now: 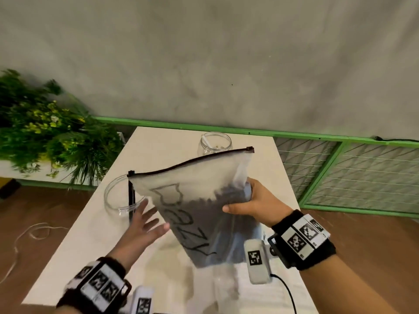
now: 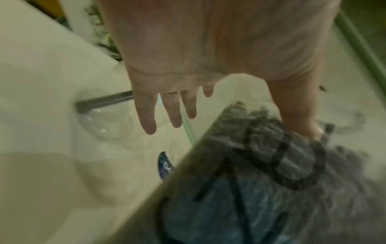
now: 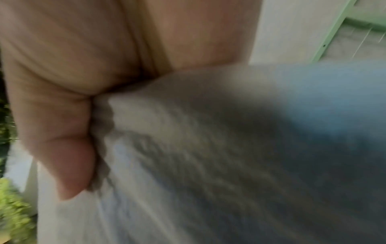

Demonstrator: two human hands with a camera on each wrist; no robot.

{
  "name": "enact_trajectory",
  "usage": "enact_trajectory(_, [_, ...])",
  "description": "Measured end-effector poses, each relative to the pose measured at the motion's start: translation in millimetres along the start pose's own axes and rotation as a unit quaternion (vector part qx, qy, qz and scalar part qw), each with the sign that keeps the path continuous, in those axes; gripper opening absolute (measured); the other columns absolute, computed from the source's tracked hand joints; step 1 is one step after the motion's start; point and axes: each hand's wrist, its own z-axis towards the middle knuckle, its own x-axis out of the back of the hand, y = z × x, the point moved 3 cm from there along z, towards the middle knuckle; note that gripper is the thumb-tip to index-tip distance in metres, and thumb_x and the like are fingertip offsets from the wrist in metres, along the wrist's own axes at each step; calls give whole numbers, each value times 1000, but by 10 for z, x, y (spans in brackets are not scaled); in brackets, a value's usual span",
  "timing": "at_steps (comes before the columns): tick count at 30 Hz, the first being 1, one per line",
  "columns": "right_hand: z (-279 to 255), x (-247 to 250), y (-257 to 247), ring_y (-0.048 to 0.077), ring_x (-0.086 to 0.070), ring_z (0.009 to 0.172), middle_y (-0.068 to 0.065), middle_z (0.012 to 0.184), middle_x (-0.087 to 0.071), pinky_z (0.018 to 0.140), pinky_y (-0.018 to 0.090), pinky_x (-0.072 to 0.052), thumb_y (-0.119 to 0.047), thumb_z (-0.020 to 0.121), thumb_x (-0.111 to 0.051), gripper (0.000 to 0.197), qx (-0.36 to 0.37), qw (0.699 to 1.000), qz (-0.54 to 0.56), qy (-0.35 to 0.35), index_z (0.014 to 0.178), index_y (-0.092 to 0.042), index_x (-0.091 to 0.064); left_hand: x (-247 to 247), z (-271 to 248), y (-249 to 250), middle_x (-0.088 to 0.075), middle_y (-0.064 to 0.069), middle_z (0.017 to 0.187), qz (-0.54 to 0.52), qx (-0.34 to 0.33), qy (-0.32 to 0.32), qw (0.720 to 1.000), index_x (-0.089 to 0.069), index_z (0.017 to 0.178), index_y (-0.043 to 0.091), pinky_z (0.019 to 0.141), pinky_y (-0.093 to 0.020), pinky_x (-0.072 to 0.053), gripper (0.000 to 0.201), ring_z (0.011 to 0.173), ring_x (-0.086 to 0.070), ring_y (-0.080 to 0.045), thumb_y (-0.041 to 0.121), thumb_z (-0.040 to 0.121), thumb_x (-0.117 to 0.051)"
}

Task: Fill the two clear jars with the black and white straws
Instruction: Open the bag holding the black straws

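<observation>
Head view: right hand clamped on the right edge of a frosted zip bag, thumb across the front face, fingers wrapped behind. Held up off the table, tilted, zipper edge uppermost and pointing away, dark mass of straws inside showing through the lower half; black lettering across the front. Right wrist view: blurred, thumb pressed into crinkled plastic, pinch plain to see.

Left hand spread flat, fingers straight and apart, gripping nothing, palm turned toward the bag's left edge, just beside it; contact not clear from the head view. Left wrist view: fingers splayed over the tabletop, thumb lying along the bag's face.

Near clear jar just beyond the left fingers, standing on the table, mouth open, one black straw leaning inside it. Far clear jar at the table's back edge, partly behind the bag's zipper, holding a white straw. Both jars apart from each other, bag between them and the camera.

Marker bands on both wrists, a white tagged unit with a black cable below the right wrist. Outward: leafy green plant at left, green-framed railing at right, grey wall behind, a pale cord on the brown floor.
</observation>
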Motion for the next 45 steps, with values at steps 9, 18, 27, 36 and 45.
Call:
enact_trajectory(9, [88, -500, 268, 7, -68, 96, -4, 99, -74, 79, 16, -50, -3, 70, -81, 46, 48, 989, 12, 139, 110, -7, -59, 430, -58, 283, -75, 1, 85, -49, -98, 134, 985, -68, 96, 9, 65, -16, -54, 29, 80, -70, -10, -10, 73, -68])
enact_trajectory(18, [245, -888, 303, -11, -64, 81, -16, 84, -70, 71, 9, -46, 0, 77, -74, 21, 60, 987, -89, 123, 92, -14, -69, 780, -195, 182, -72, 15, 75, -14, -146, 212, 966, -66, 94, 12, 67, -7, -50, 27, 75, -67, 4, -6, 75, -69])
enact_trajectory(27, [368, -712, 166, 7, -58, 69, 0, 74, -63, 65, 20, -46, -32, 82, -66, 29, 44, 991, 28, 127, 77, -4, -59, 975, -336, 358, -69, -7, 84, -6, -128, 240, 962, -69, 83, 8, 78, -37, -45, 39, 80, -60, -20, 45, 71, -70])
enact_trajectory(36, [383, -591, -100, 11, -57, 67, 0, 72, -61, 68, 26, -48, -25, 83, -65, 17, 70, 965, 219, 126, 85, -10, -59, 1014, -407, 532, -54, -15, 80, -16, -174, 241, 955, -55, 89, -13, 71, -35, -37, 36, 77, -48, -21, 22, 90, -59])
enact_trajectory(45, [200, -666, -223, 13, -52, 69, -2, 74, -57, 67, 33, -39, 0, 93, -49, 39, 65, 971, 203, 108, 68, -24, -68, 559, -581, 1015, -45, 1, 123, 261, -257, 430, 825, -54, 116, 25, 102, -44, -31, 36, 122, -35, -18, 20, 81, -62])
